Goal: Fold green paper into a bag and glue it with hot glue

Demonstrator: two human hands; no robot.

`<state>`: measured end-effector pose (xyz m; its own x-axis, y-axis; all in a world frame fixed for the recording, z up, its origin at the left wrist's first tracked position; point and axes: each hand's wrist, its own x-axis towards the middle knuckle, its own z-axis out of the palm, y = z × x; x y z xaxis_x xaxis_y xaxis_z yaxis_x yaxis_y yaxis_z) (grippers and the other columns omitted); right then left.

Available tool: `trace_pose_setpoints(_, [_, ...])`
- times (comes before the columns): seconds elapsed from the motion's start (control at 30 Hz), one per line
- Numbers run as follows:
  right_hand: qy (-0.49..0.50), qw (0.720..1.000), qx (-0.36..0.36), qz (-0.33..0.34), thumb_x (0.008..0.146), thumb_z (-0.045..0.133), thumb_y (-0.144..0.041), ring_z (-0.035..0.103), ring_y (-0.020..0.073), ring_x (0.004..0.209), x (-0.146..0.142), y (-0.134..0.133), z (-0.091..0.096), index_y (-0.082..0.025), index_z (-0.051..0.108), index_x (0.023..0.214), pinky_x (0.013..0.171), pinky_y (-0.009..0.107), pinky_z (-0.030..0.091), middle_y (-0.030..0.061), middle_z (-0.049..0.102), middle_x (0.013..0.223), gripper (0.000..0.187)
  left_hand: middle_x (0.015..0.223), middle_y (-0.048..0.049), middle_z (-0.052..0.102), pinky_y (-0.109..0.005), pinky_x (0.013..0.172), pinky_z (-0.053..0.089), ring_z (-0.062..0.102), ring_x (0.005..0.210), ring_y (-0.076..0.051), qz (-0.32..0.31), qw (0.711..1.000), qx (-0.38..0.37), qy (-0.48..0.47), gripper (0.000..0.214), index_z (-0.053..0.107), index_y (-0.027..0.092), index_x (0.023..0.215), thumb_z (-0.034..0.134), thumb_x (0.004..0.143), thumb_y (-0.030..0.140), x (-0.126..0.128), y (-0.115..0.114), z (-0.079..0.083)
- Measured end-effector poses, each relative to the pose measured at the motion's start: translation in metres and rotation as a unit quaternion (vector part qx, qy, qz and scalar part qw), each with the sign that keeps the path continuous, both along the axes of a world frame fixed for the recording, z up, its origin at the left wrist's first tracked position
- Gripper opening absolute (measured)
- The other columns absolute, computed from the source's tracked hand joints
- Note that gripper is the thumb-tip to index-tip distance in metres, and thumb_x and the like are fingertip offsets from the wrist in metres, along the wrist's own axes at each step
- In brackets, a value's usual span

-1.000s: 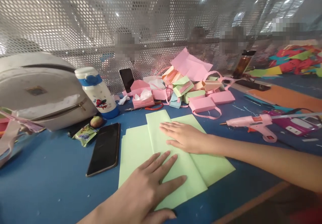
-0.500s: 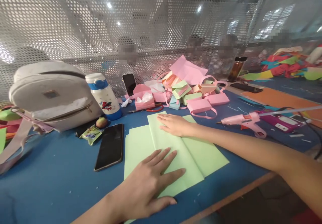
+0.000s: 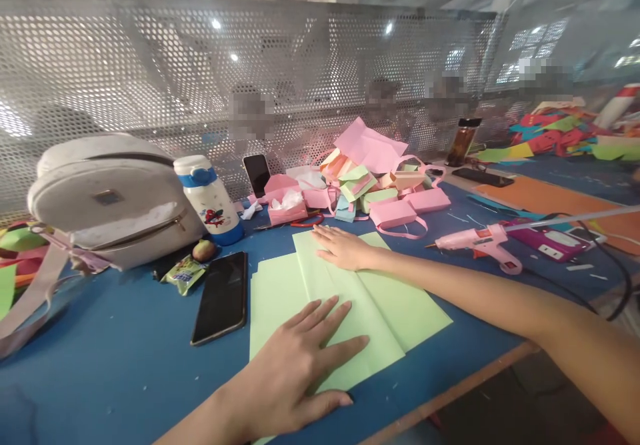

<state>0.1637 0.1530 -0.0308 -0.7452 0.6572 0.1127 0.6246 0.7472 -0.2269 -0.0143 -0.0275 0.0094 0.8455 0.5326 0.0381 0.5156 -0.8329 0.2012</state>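
Light green paper sheets (image 3: 273,291) lie overlapped on the blue table. On top of them is a folded green sheet (image 3: 367,338), its long crease running from the far edge toward me. My left hand (image 3: 295,358) rests flat on the near part of this paper, fingers spread. Farther off, my right hand (image 3: 345,246) lies palm down on the far end of the folded sheet, fingers stretched out. Neither hand grips anything.
A black phone (image 3: 220,297), a snack packet (image 3: 184,274), a white bottle (image 3: 210,201) and a backpack (image 3: 115,198) stand left. Pink paper boxes (image 3: 393,213) are heaped behind. A pink glue gun (image 3: 477,241) lies right, near a purple power strip (image 3: 550,241).
My view has tilted slightly up and shifted a little to the right. Both hands stay in nearly the same places on the green paper.
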Motion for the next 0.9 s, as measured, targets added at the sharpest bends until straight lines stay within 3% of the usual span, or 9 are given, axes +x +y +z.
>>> trace_pose_setpoints(0.17, [-0.014,1.0,-0.012,0.011,0.102,0.032,-0.045,0.017,0.0287,0.15,0.012,-0.018,0.006,-0.006,0.027,0.154,0.121,0.049,0.02,0.018,0.018,0.161,0.065,0.162,-0.0121,0.021,-0.059,0.114,0.033,0.026,0.145,-0.04,0.003,1.0,-0.001,0.011,0.064,0.034,0.03,0.152,0.047,0.095,0.058,-0.001,-0.001,0.001])
trace_pose_setpoints(0.4, [0.003,0.996,-0.075,0.055,0.104,0.031,-0.042,0.021,0.0237,0.149,0.056,-0.07,0.027,-0.013,0.033,0.153,0.123,0.048,0.018,0.0113,0.026,0.16,0.056,0.161,-0.0115,0.025,-0.058,0.113,0.034,0.029,0.145,-0.039,0.001,1.0,0.003,-0.002,0.062,0.036,0.03,0.151,0.048,0.096,0.056,-0.001,-0.002,0.003])
trace_pose_setpoints(0.53, [0.027,0.984,-0.147,0.099,0.106,0.031,-0.038,0.029,0.0214,0.147,0.08,-0.106,0.047,-0.023,0.038,0.151,0.123,0.052,0.014,0.0071,0.038,0.156,0.048,0.161,-0.0124,0.025,-0.058,0.113,0.035,0.029,0.145,-0.039,-0.002,1.0,0.011,0.008,0.062,0.035,0.029,0.151,0.046,0.096,0.056,-0.001,-0.003,0.004])
trace_pose_setpoints(0.63, [0.019,0.98,-0.166,0.112,0.106,0.032,-0.04,0.022,0.0214,0.149,0.096,-0.127,0.054,-0.031,0.035,0.152,0.123,0.052,0.013,0.0039,0.032,0.159,0.047,0.161,-0.012,0.025,-0.056,0.114,0.035,0.029,0.145,-0.038,-0.003,1.0,0.018,0.014,0.061,0.036,0.029,0.15,0.044,0.096,0.057,0.0,-0.003,0.005])
trace_pose_setpoints(0.73, [0.009,0.983,-0.161,0.088,0.106,0.033,-0.043,0.018,0.0239,0.15,0.107,-0.132,0.052,-0.035,0.037,0.15,0.122,0.055,0.014,0.0025,0.026,0.161,0.045,0.162,-0.0116,0.025,-0.057,0.114,0.035,0.029,0.145,-0.038,-0.003,1.0,0.014,0.012,0.061,0.037,0.029,0.15,0.046,0.096,0.055,0.0,-0.002,0.005])
trace_pose_setpoints(0.9, [0.011,0.989,-0.139,0.04,0.105,0.029,-0.048,0.018,0.0255,0.15,0.109,-0.11,0.036,-0.036,0.043,0.147,0.121,0.055,0.014,0.0028,0.024,0.162,0.045,0.162,-0.0114,0.021,-0.058,0.114,0.033,0.028,0.145,-0.039,-0.001,1.0,0.004,0.015,0.061,0.036,0.029,0.151,0.046,0.097,0.054,0.0,-0.001,0.003])
